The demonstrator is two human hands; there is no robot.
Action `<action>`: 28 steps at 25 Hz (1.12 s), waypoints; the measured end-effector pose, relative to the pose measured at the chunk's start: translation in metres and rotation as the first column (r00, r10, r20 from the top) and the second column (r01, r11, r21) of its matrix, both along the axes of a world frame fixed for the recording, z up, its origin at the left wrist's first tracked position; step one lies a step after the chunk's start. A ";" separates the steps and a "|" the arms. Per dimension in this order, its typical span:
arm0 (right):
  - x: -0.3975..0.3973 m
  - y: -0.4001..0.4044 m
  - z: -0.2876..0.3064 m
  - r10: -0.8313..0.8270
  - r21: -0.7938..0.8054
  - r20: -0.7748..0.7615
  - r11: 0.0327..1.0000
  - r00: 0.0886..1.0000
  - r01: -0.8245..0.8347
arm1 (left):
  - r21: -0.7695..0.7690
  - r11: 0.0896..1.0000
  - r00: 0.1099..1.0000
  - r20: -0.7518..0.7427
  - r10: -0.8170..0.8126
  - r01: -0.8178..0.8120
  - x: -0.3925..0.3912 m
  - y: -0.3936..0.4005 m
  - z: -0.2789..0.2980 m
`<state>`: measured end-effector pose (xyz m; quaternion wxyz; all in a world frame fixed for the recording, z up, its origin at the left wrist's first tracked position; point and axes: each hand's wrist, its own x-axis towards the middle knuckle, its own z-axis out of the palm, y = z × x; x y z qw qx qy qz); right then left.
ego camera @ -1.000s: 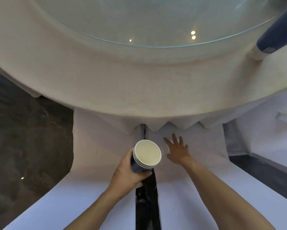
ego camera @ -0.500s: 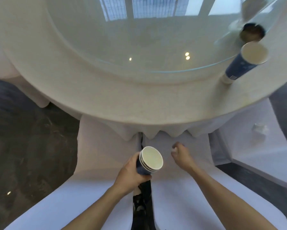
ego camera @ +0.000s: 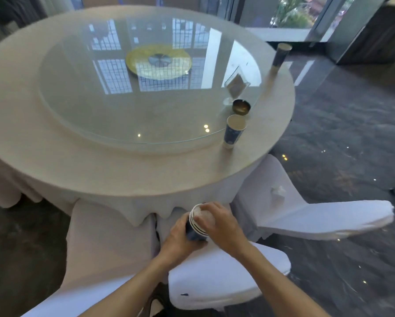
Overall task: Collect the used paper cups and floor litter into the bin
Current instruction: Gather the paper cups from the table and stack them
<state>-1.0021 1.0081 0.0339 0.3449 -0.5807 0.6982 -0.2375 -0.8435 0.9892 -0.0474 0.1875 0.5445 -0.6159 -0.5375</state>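
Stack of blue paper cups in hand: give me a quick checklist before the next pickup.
1. Stack of nested blue paper cups held firmly by left hand: ok.
2. Right hand free: not ok, it is pressing white crumpled paper into the top cup.
3. Nearest blue paper cup on the table upright: ok.
4. Far blue paper cup upright: ok.
5. Crumpled white tissue on the chair seat uncollected: not ok.
6. Bin in view: not ok.

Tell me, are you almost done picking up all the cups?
Not yet. The left hand holds a stack of nested cups, and the right hand pushes something white into it. Two cups wait on the table: a near cup and a far cup. A crumpled tissue lies on a chair. No bin shows.
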 end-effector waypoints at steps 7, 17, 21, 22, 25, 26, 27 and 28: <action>-0.106 0.055 0.009 0.269 0.020 -0.124 0.963 0.955 -0.269 | -0.014 1.000 0.999 0.020 0.028 -0.028 -0.093 0.051 0.022; -0.254 0.085 0.026 0.263 0.098 0.052 0.959 0.963 -0.267 | -0.110 0.988 0.992 0.060 0.113 -0.106 -0.240 0.096 0.050; -0.284 0.066 0.023 0.274 0.081 0.062 0.957 0.960 -0.278 | -0.103 0.988 0.991 0.064 0.120 -0.113 -0.271 0.076 0.045; -0.292 0.059 0.021 0.274 0.089 0.063 0.956 0.960 -0.279 | -0.096 0.988 0.990 0.061 0.131 -0.125 -0.280 0.068 0.043; -0.316 0.038 0.015 0.271 0.145 0.043 0.951 0.962 -0.275 | -0.075 0.985 0.986 0.046 0.162 -0.158 -0.307 0.042 0.033; -0.326 0.029 0.013 0.269 0.160 0.035 0.949 0.963 -0.271 | -0.066 0.985 0.986 0.036 0.161 -0.158 -0.318 0.032 0.028; -0.337 0.019 0.011 0.263 0.170 0.031 0.949 0.964 -0.264 | -0.061 0.986 0.987 0.031 0.155 -0.153 -0.330 0.021 0.022; -0.348 0.009 0.009 0.253 0.184 0.029 0.949 0.967 -0.254 | -0.059 0.989 0.990 0.024 0.140 -0.138 -0.342 0.009 0.017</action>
